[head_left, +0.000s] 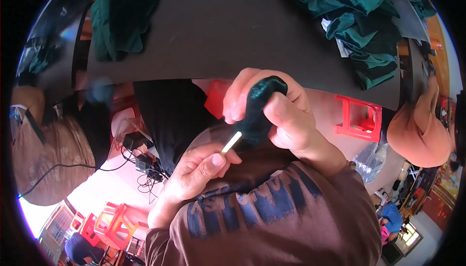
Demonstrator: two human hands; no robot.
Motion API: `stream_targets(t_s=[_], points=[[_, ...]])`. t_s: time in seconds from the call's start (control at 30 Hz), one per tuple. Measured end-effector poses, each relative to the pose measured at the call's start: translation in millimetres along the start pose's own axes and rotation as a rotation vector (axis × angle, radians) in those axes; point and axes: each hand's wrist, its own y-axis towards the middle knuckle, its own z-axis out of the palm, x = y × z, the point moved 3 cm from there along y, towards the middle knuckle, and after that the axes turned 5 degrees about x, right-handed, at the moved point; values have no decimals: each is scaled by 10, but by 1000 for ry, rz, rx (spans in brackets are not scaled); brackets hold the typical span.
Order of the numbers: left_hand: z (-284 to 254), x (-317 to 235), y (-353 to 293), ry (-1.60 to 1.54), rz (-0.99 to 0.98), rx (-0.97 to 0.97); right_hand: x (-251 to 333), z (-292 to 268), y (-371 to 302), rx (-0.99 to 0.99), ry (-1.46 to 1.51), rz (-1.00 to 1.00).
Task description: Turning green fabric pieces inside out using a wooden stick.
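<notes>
My right hand [296, 115] is closed on a small dark green velvety cloth piece [256, 104], which bends over between thumb and fingers. Lower and to the left, my left hand [201, 170] pinches a short, thin, pale stick [232, 142] between thumb and fingertips. The stick slants up toward the cloth, its upper tip right by the cloth's lower edge; I cannot tell whether they touch. Both hands are held in front of my body, just off the near edge of the dark table [218, 33].
Green shiny cloth pieces [359, 28] lie heaped at the table's right, and another green cloth [121, 18] lies at its left. A red stool [359, 118] stands to the right, more red stools [114, 224] at lower left. People sit on both sides. Black cables [145, 166] hang at left.
</notes>
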Motion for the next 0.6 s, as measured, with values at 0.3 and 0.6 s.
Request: stream_targets(t_s=[0.3, 0.6], points=[[15, 47, -24, 262, -2, -152, 1, 54, -33, -212, -101, -51], [-24, 107, -24, 319, 157, -149, 39, 99, -47, -202, -365, -187]])
